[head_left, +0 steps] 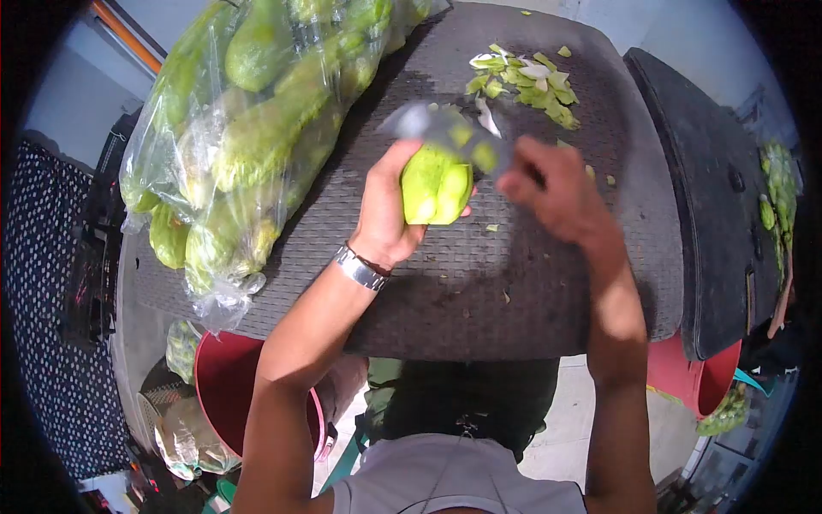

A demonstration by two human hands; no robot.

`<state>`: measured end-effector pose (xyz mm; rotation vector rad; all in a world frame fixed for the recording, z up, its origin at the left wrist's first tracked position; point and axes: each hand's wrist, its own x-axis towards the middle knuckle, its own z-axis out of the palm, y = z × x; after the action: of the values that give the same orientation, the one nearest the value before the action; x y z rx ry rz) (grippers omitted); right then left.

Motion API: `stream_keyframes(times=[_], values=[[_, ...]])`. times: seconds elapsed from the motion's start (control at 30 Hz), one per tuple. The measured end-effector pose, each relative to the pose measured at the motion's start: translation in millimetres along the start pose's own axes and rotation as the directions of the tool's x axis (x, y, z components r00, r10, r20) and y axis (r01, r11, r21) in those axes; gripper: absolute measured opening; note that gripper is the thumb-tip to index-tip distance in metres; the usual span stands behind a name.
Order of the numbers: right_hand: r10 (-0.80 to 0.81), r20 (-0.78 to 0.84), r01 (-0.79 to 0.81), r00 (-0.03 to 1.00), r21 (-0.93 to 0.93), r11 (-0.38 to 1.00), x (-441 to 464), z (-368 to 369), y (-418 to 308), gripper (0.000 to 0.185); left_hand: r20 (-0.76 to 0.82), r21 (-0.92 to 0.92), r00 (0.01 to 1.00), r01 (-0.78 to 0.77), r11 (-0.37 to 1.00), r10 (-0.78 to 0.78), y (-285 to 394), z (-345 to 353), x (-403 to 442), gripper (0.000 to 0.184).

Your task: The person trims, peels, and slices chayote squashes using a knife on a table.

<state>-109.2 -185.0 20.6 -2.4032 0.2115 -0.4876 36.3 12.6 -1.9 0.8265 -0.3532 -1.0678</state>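
A pale green chayote (437,184), partly peeled with flat cut faces, rests in my left hand (383,201), whose fingers curl around it. My right hand (556,188) is closed just to the right, gripping a knife (428,124) that is smeared by motion. Its broad grey blade passes over the chayote's far end, and bits of green seem to lie on or fly off it. Whether the edge touches the chayote I cannot tell. Beyond the hands, a heap of green and whitish peelings (535,81) lies on the dark woven-textured table (428,317).
A large clear plastic bag of chayotes (257,146) covers the table's left side. Red tubs stand below the near edge, one at left (227,385) and one at right (702,377). A dark panel (698,197) flanks the table's right side.
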Motion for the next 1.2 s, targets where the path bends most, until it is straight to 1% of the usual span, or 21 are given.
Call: stream_keyframes(times=[0.07,0.1,0.17,0.2,0.27,0.4,0.47,0.5,0.57,0.6,0.63,0.67,0.73,0.77,0.83,0.9,0.97,1.07,1.1,1.17,1.2], values=[[-0.073,0.132,0.055,0.988,0.134,0.989,-4,11,-31,0.058,-0.133,-0.056,0.989,-0.075,0.996,0.067,-11,-1,4,0.052],[-0.090,0.148,0.067,0.985,0.151,0.986,-4,14,-36,0.055,-0.032,-0.070,0.999,-0.013,0.997,0.011,-6,-2,4,0.049],[-0.127,0.175,0.096,0.976,0.176,0.980,-5,16,-40,0.050,-0.023,-0.093,1.000,-0.003,0.996,0.000,-8,-4,3,0.050],[-0.142,0.164,0.115,0.976,0.162,0.980,-5,17,-39,0.050,-0.016,-0.105,1.000,0.001,0.994,-0.002,-8,-4,3,0.050],[-0.174,0.141,0.155,0.975,0.132,0.979,-6,18,-35,0.052,0.001,-0.061,1.000,-0.004,0.998,0.004,-9,-1,3,0.050],[-0.173,0.144,0.162,0.974,0.083,0.983,-6,18,-36,0.055,0.003,-0.042,0.999,0.036,0.998,-0.036,-9,-1,5,0.050],[-0.184,0.139,0.177,0.973,0.057,0.983,-4,18,-32,0.060,-0.018,-0.060,0.999,0.034,0.998,-0.035,-9,0,6,0.050],[-0.161,0.124,0.157,0.979,0.040,0.987,-3,17,-27,0.057,-0.028,-0.069,0.999,0.029,0.997,-0.031,-8,0,6,0.050],[-0.118,0.089,0.117,0.989,0.009,0.993,-3,14,-16,0.054,-0.089,-0.024,0.996,0.007,1.000,-0.009,-8,2,5,0.050],[-0.123,0.085,0.124,0.989,-0.008,0.992,-2,12,-13,0.053,-0.118,-0.003,0.993,-0.001,1.000,0.001,-8,2,4,0.050],[-0.128,0.080,0.130,0.989,-0.028,0.991,-1,9,-10,0.053,-0.063,-0.034,0.997,0.037,0.999,-0.040,-7,2,4,0.051],[-0.135,0.077,0.139,0.988,-0.050,0.989,0,5,-8,0.052,-0.086,-0.052,0.996,0.023,0.998,-0.028,-7,5,3,0.052],[-0.134,0.051,0.138,0.990,-0.092,0.986,2,2,1,0.058,-0.142,-0.084,0.990,-0.007,0.996,-0.005,-10,10,-3,0.053],[-0.130,0.034,0.133,0.991,-0.111,0.985,2,0,6,0.061,-0.100,-0.080,0.994,0.026,0.996,-0.033,-6,7,-1,0.055],[-0.065,-0.029,0.059,0.997,-0.174,0.983,2,-7,15,0.060,-0.013,-0.071,0.995,0.093,0.993,-0.095,4,-3,4,0.058],[0.011,-0.105,-0.032,0.994,-0.202,0.979,4,-16,29,0.060,0.006,-0.070,0.993,0.121,0.990,-0.121,12,-1,2,0.060],[0.108,-0.200,-0.147,0.974,-0.192,0.970,5,-23,42,0.061,0.002,-0.048,0.991,0.134,0.990,-0.134,15,2,0,0.063],[0.228,-0.260,-0.258,0.938,-0.087,0.962,6,-23,34,0.061,0.009,-0.089,0.988,0.152,0.984,-0.151,9,1,4,0.064],[0.238,-0.243,-0.266,0.940,-0.093,0.959,7,-20,29,0.062,-0.012,-0.098,0.985,0.168,0.981,-0.170,7,0,5,0.063],[0.264,-0.211,-0.289,0.941,-0.101,0.952,6,-15,16,0.063,-0.078,-0.079,0.988,0.125,0.989,-0.131,5,2,6,0.061],[0.249,-0.149,-0.263,0.957,-0.085,0.961,5,-12,6,0.063,-0.110,-0.070,0.987,0.107,0.992,-0.114,4,4,7,0.060]])
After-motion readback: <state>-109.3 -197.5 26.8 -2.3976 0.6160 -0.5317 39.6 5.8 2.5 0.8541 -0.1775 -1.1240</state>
